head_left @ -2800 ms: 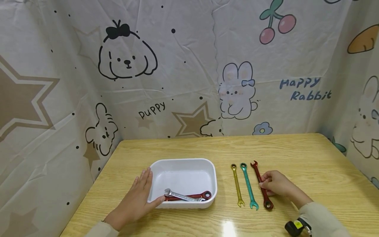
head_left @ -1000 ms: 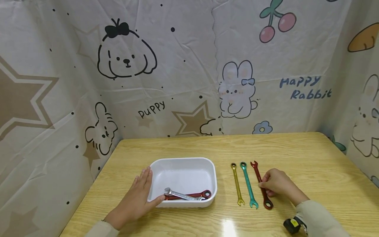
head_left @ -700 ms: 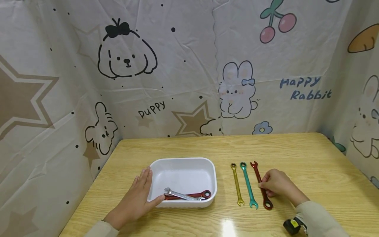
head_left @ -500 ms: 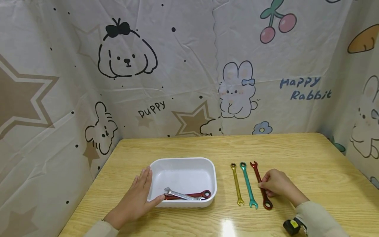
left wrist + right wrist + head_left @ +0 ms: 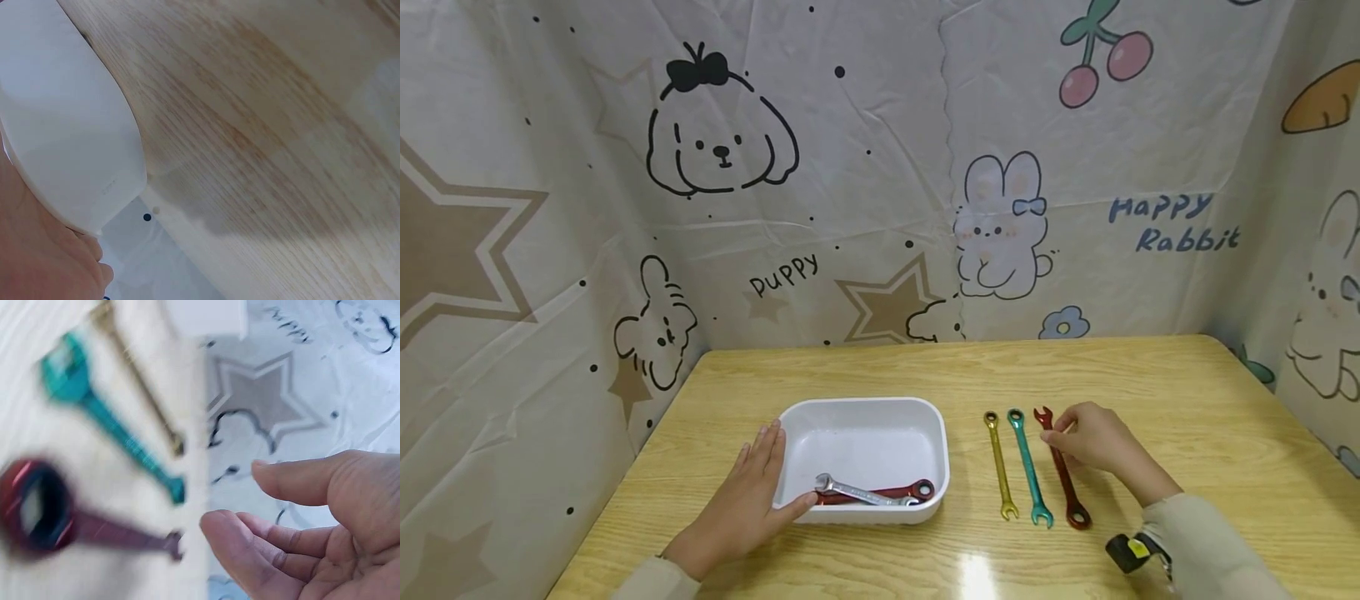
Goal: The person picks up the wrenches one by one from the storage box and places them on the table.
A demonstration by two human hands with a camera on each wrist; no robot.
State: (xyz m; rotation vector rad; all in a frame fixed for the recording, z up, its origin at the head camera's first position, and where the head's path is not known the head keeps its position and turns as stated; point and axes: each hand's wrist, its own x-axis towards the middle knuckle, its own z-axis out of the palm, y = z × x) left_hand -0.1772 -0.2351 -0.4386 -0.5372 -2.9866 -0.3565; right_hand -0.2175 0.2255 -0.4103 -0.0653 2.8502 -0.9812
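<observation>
Dark red metal combination wrench (image 5: 1063, 477): lies on the surface at the right end of a row of three, open end pointing away from the person, ring end toward the near edge.
Right hand (image 5: 1093, 435): hovers at the wrench's far half, thumb and forefinger apart, with nothing gripped between them in the right wrist view; whether a fingertip touches the metal cannot be told.
Teal metal combination wrench (image 5: 1029, 471): rests just left of the dark red one, ring end away, open end near.
Slim gold metal combination wrench (image 5: 998, 467): completes the row on the left, set the same way as the teal.
White rectangular box with rounded corners (image 5: 865, 517): stands left of the row, apart from it.
Silver metal wrench (image 5: 865, 495): lies inside the box along its near wall, crossing over a second red metal wrench with a ring end (image 5: 898, 493).
Left hand (image 5: 737, 517): rests against the box's left side, fingers straight, thumb along the near rim.
Yellow wood-grain surface (image 5: 820, 375): carries the box and the row.
Pale printed cloth (image 5: 880, 125): hangs behind, with puppy, rabbit, star and cherry drawings.
</observation>
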